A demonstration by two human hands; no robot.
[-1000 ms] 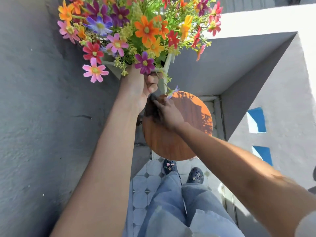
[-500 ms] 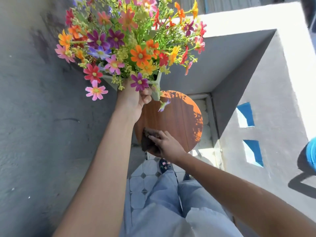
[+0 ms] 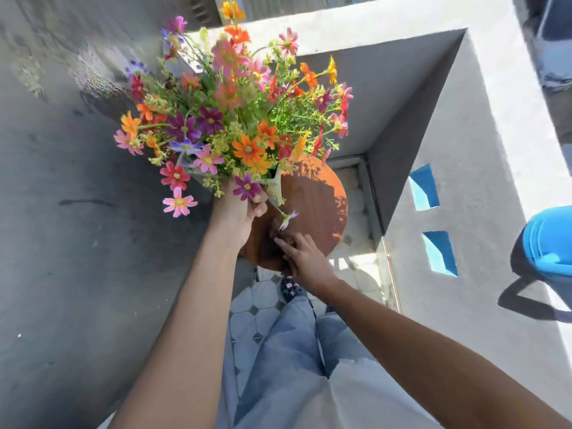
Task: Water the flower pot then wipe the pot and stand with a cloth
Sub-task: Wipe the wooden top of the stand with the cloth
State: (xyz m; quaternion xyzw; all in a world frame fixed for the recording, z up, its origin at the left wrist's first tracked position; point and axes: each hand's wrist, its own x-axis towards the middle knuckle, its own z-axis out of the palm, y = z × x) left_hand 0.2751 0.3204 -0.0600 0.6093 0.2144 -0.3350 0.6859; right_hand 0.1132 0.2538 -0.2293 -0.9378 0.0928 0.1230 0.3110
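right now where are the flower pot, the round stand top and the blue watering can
flower pot (image 3: 274, 181): head view, pale rim edge below the blooms
round stand top (image 3: 312, 209): head view, bare wooden surface
blue watering can (image 3: 548, 243): head view, its body at the right edge

A sunlit balcony or terrace of a home — outdoors, hemmed in by plastered walls.

Rough grey walls (image 3: 77, 243) stand on the left and ahead, and a low parapet (image 3: 464, 196) on the right has small blue cut-outs (image 3: 424, 187) and a top in full sun. Hard shadows fall across the plaster. The floor (image 3: 257, 317) is pale octagonal tile with dark insets — a house-patio pattern. A round wooden stand (image 3: 315, 205), a pot of flowers (image 3: 235, 119) and a blue can (image 3: 548, 243) on the parapet suggest domestic plant care.
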